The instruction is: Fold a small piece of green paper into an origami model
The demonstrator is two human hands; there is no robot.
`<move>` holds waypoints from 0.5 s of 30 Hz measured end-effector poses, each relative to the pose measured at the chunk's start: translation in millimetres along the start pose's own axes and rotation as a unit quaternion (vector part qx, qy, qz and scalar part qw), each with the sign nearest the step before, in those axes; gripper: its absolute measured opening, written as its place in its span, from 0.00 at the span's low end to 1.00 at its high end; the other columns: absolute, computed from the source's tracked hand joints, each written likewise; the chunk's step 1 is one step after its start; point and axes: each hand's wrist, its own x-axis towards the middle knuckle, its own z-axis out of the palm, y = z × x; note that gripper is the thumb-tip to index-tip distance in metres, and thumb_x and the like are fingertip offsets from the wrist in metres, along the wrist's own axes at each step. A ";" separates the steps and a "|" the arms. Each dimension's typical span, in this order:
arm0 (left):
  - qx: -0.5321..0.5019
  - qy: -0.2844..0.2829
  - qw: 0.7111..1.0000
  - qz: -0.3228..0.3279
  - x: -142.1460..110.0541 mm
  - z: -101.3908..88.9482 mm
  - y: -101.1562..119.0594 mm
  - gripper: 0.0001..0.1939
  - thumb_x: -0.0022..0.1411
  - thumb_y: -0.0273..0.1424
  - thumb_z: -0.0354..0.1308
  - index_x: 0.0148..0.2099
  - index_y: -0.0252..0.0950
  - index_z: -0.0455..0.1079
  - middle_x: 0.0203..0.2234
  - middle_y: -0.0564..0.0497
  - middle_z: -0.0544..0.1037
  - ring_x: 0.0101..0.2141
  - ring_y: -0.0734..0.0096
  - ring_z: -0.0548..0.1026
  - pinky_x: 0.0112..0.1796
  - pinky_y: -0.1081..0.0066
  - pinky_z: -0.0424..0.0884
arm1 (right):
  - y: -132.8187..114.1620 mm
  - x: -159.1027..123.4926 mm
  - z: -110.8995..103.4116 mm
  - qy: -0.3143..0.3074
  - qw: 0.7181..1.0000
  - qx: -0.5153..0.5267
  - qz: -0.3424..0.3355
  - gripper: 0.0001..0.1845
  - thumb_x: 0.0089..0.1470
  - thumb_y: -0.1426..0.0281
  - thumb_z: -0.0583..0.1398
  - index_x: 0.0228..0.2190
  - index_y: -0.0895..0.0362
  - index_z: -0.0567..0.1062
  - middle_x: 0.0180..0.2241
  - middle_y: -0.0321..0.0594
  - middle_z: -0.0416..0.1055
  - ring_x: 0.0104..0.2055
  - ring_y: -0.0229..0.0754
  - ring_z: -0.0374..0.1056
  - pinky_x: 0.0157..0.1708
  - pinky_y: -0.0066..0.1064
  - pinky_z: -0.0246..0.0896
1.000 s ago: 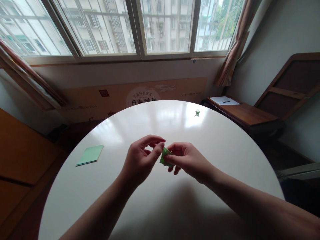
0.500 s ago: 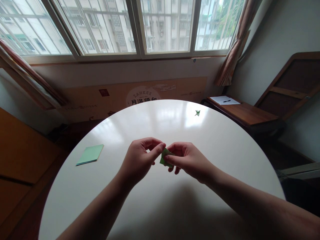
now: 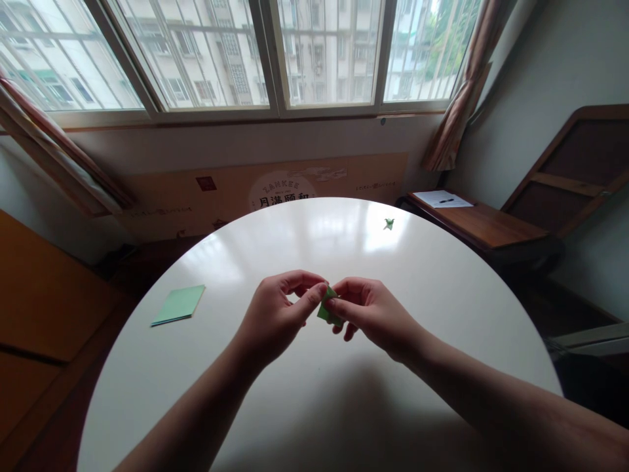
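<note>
A small folded piece of green paper (image 3: 328, 313) is held above the middle of the table, between my two hands. The thumb and fingers of my left hand (image 3: 282, 311) pinch its upper left corner. From the other side, my right hand (image 3: 376, 313) grips it with the thumb on its near face and the fingers behind. My fingers cover part of the paper, so its full folded shape is hidden.
The round white table (image 3: 275, 406) bears a stack of light green paper squares (image 3: 179, 305) on the left. A small green origami figure (image 3: 389, 223) stands near the far edge. Beyond, a wooden chair's board (image 3: 515, 223) carries a white sheet (image 3: 437, 198) and a pen (image 3: 447, 200).
Both hands keep hold of the folded green paper, which has shifted slightly to the right and turned a little. The rest of the scene looks the same.
</note>
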 end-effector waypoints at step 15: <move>-0.070 -0.059 0.995 -0.025 2.2 -6.0 -2.3 0.08 0.60 0.34 0.63 0.37 0.33 0.78 0.26 0.49 0.79 0.25 0.71 0.75 0.20 0.77 0.71 | 0.6 -0.6 -1.9 -0.056 0.997 0.043 0.008 0.17 0.51 0.57 0.69 0.32 0.59 0.78 0.27 0.39 0.76 0.24 0.38 0.72 0.21 0.27 0.67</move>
